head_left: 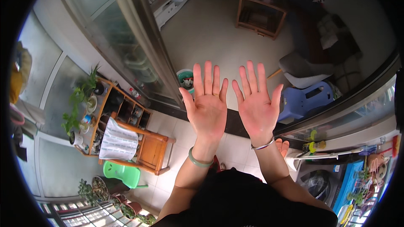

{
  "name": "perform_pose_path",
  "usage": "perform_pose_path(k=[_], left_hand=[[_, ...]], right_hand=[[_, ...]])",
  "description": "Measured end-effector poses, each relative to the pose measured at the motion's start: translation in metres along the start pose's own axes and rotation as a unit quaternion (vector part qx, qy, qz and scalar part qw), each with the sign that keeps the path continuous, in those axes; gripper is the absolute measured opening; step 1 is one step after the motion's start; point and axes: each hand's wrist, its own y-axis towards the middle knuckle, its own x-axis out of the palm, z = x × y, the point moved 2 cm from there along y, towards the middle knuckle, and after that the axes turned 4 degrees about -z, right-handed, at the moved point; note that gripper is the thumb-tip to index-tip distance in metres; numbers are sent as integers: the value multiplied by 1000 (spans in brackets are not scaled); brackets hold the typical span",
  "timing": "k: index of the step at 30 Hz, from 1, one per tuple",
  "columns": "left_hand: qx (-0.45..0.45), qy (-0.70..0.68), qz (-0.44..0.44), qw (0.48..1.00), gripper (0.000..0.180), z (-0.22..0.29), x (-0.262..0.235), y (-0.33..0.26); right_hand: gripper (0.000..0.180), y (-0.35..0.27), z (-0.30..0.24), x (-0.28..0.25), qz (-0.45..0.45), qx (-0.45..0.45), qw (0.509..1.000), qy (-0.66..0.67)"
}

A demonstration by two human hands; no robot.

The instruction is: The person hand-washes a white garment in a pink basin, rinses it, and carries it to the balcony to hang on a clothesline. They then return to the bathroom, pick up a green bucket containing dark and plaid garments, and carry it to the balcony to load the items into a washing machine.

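Showing both palms to the camera, side by side and apart, held up above the tiled floor (185, 134).

Left hand (207, 105): palm open, fingers (208, 77) spread and straight, holding nothing; a pale green smooth bangle (198, 159) circles the wrist.

Right hand (257, 107): palm open, fingers (251, 77) spread and straight, holding nothing; a thin silver metal bangle (262, 145) circles the wrist.

Below and between the hands: a dark sliding-door track crossing the floor, with a glass door panel in a metal frame (139, 29) running up to the left.

Beyond the left fingertips: a round green and white tub (185, 80) standing on the floor just inside the doorway.

Right of the right hand: a pale blue moulded plastic stool (307, 101), with a grey upholstered chair (299, 69) just above it.

Lower left: an orange-brown wooden chair (151, 149) draped with a white patterned cloth (118, 141); a bright green plastic stool (122, 173) just below it; a wooden shelf unit (122, 105) carrying potted plants and small items, too small to tell apart.

Top right: a brown wooden side table (261, 14).

Lower right: what may be a grey washing machine (320, 180), partly cut off by the rim.
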Motion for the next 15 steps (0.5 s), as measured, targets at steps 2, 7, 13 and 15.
perform_pose_path(k=[2, 7, 13, 15], left_hand=[[-12, -9, 0, 1000, 63, -20, -15, 38], [-47, -17, 10, 999, 62, -61, -64, 147], [-46, -30, -23, 998, 62, -92, -96, 330], [-50, -15, -15, 999, 63, -104, -104, 383]], right_hand=[[72, 33, -12, -22, 2, -18, 1000, -1], [71, 137, -32, -83, 18, -37, 999, -19], [71, 303, -65, -128, 12, -76, 997, -30], [70, 349, -73, -144, 31, -99, 994, -17]])
